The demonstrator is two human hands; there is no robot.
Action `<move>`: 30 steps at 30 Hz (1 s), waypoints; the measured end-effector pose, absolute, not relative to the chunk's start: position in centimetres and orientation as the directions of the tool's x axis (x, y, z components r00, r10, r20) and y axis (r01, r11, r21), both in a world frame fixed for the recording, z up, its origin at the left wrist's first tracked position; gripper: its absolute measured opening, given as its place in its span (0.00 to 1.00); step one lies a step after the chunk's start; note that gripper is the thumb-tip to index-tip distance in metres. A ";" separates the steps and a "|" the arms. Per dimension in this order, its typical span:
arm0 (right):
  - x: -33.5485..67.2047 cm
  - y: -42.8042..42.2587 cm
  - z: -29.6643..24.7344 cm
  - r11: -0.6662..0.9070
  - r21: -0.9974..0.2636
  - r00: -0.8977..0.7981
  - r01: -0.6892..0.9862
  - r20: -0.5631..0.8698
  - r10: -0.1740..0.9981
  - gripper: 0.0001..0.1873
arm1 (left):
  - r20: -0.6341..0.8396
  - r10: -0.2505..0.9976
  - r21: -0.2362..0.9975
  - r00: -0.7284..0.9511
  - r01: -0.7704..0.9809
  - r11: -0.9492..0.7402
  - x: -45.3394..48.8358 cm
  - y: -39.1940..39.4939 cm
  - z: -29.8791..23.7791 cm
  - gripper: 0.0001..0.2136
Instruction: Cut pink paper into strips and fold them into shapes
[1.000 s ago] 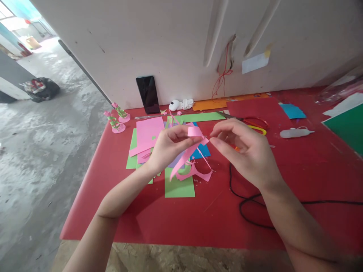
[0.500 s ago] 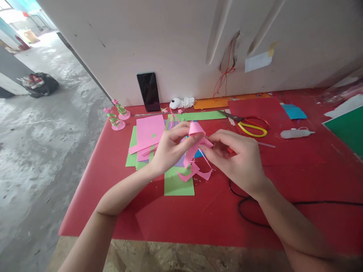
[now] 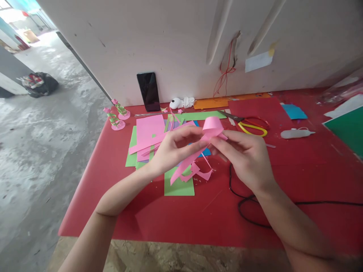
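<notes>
Both hands hold one pink paper strip (image 3: 213, 125) above the table, bent into a loop at its upper end. My left hand (image 3: 177, 149) pinches it from the left where the strip crosses itself. From the other side, my right hand (image 3: 244, 153) grips the same crossing, a short end poking out by its fingers. The long tail hangs down and left over a green paper sheet (image 3: 179, 187). Pink paper scraps (image 3: 204, 174) lie below the hands. Left of them is a pile with a pink sheet (image 3: 149, 126) on top.
Scissors (image 3: 253, 129) with red and yellow handles and a glue bottle (image 3: 296, 133) lie right. A phone (image 3: 149, 91) leans on the wall. Two small pink-and-green paper flower stands (image 3: 115, 121) occupy the left corner. A black cable (image 3: 246, 217) crosses the red tabletop (image 3: 113, 223).
The loop has moved right and slightly up, and its tail now stretches longer toward the lower left. My hands have come closer together, both pinching at the crossing.
</notes>
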State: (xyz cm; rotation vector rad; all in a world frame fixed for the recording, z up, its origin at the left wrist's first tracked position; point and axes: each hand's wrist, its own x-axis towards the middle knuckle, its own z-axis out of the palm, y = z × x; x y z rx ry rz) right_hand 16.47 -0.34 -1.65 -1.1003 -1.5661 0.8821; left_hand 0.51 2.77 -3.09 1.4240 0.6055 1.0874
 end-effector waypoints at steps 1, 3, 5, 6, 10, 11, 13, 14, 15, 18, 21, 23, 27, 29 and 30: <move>16.5 -0.3 -1.6 0.323 -0.920 -0.096 0.221 0.309 0.946 0.17 | 0.272 0.860 0.956 0.431 -0.221 -0.191 0.5 2.8 -3.2 0.05; 16.5 -0.3 -1.5 0.334 -0.913 -0.106 0.235 0.317 0.942 0.18 | 0.273 0.865 0.958 0.422 -0.205 -0.202 0.5 2.9 -3.3 0.05; 16.5 -0.3 -1.4 0.355 -0.894 -0.118 0.273 0.335 0.935 0.20 | 0.259 0.874 0.961 0.411 -0.201 -0.190 0.5 2.9 -3.4 0.06; 16.5 -0.3 -1.3 0.366 -0.883 -0.122 0.293 0.345 0.931 0.21 | 0.247 0.876 0.963 0.414 -0.204 -0.175 0.5 2.9 -3.4 0.07; 16.7 -0.4 -1.3 0.415 -0.834 -0.150 0.363 0.388 0.909 0.22 | 0.228 0.882 0.964 0.412 -0.225 -0.144 0.5 2.8 -3.3 0.09; 16.7 -0.4 -1.3 0.438 -0.814 -0.168 0.382 0.404 0.899 0.23 | 0.229 0.884 0.962 0.407 -0.231 -0.143 0.5 2.8 -3.2 0.09; 16.8 -0.4 -1.3 0.485 -0.766 -0.200 0.423 0.443 0.874 0.24 | 0.232 0.891 0.961 0.392 -0.234 -0.147 0.4 2.8 -3.1 0.07; 16.8 -0.3 -1.3 0.505 -0.742 -0.208 0.442 0.463 0.862 0.24 | 0.234 0.893 0.962 0.385 -0.226 -0.154 0.4 2.8 -3.0 0.07; 16.8 -0.3 -1.3 0.523 -0.719 -0.213 0.458 0.483 0.850 0.24 | 0.240 0.893 0.962 0.381 -0.217 -0.166 0.4 2.8 -3.0 0.06; 16.7 -0.3 -1.4 0.556 -0.665 -0.225 0.499 0.519 0.824 0.22 | 0.267 0.888 0.960 0.375 -0.187 -0.210 0.3 2.8 -3.0 0.05; 16.7 -0.5 -1.4 0.553 -0.635 -0.238 0.540 0.515 0.824 0.20 | 0.280 0.894 0.960 0.349 -0.125 -0.252 0.2 2.8 -3.0 0.07; 16.8 -0.5 -1.4 0.545 -0.637 -0.245 0.546 0.501 0.830 0.18 | 0.274 0.905 0.962 0.324 -0.083 -0.261 0.1 2.8 -3.0 0.08; 16.7 -0.7 -1.3 0.539 -0.663 -0.247 0.520 0.487 0.838 0.16 | 0.244 0.907 0.970 0.343 -0.089 -0.227 0.0 2.8 -2.9 0.06; 16.5 -0.8 -1.2 0.535 -0.667 -0.246 0.519 0.482 0.841 0.19 | 0.226 0.901 0.974 0.369 -0.104 -0.202 0.2 2.6 -3.0 0.06; 16.4 -0.8 -1.2 0.536 -0.668 -0.250 0.516 0.482 0.840 0.20 | 0.221 0.901 0.975 0.373 -0.110 -0.194 0.3 2.5 -3.0 0.06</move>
